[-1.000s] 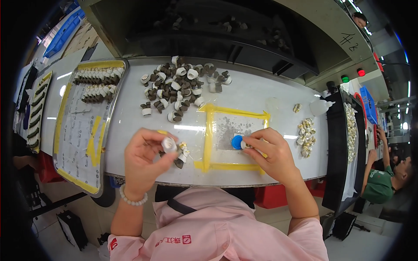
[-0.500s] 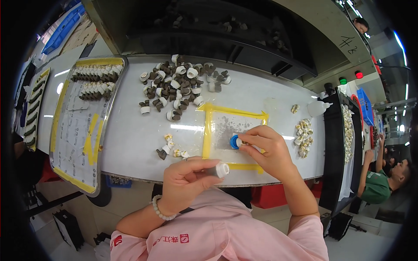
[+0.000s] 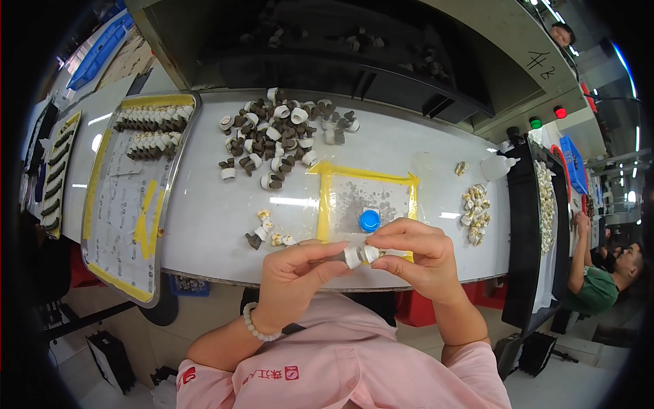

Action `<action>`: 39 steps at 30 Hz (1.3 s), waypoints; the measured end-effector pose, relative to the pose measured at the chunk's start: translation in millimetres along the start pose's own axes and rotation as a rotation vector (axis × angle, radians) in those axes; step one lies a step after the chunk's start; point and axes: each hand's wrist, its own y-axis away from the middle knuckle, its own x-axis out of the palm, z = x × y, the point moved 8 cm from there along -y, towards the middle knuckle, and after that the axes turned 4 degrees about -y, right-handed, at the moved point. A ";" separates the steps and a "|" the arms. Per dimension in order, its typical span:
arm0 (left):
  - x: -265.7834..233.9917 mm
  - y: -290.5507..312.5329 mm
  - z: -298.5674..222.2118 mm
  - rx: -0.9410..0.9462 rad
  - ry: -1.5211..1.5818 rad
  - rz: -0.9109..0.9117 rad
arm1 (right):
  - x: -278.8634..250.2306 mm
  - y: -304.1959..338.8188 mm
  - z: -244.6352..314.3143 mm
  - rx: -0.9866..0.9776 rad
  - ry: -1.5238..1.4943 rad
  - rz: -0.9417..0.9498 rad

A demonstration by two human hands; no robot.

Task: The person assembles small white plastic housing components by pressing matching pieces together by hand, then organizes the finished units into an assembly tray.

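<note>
Just off the table's front edge, my left hand (image 3: 289, 276) pinches a white figurine part (image 3: 351, 257), whose other end is hidden in my fingers. My right hand (image 3: 422, 255) grips a small white-and-gold figurine piece (image 3: 370, 253) between thumb and fingers. The two pieces meet end to end. Beyond them stands a small blue round cup (image 3: 369, 221), on a clear sheet framed by yellow tape (image 3: 325, 204). Left of my hands lie some joined white, gold and dark figurines (image 3: 261, 228).
A pile of white-and-dark figurine parts (image 3: 279, 136) covers the back left. White-and-gold pieces (image 3: 475, 213) lie at right, near a white squeeze bottle (image 3: 496, 168) and a black tray (image 3: 521, 273). A metal tray (image 3: 133, 204) holds rows of figurines. Another person (image 3: 599, 283) works far right.
My right hand has left the blue cup and come toward me with the white-and-gold piece, which now touches the part in my left hand.
</note>
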 end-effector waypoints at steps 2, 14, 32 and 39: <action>-0.2 0.9 -0.4 0.025 -0.011 -0.012 | 1.2 -0.2 -0.1 -0.004 0.016 0.014; 4.5 -3.8 -6.5 -0.018 -0.069 0.021 | 0.0 1.0 -6.6 0.038 -0.009 0.053; -78.3 27.4 -63.6 0.513 -1.334 -0.300 | -172.3 -17.1 -61.6 0.364 1.108 -0.392; -75.1 24.8 -67.7 0.462 -1.276 -0.296 | -100.8 -7.1 -20.4 0.006 1.244 -0.343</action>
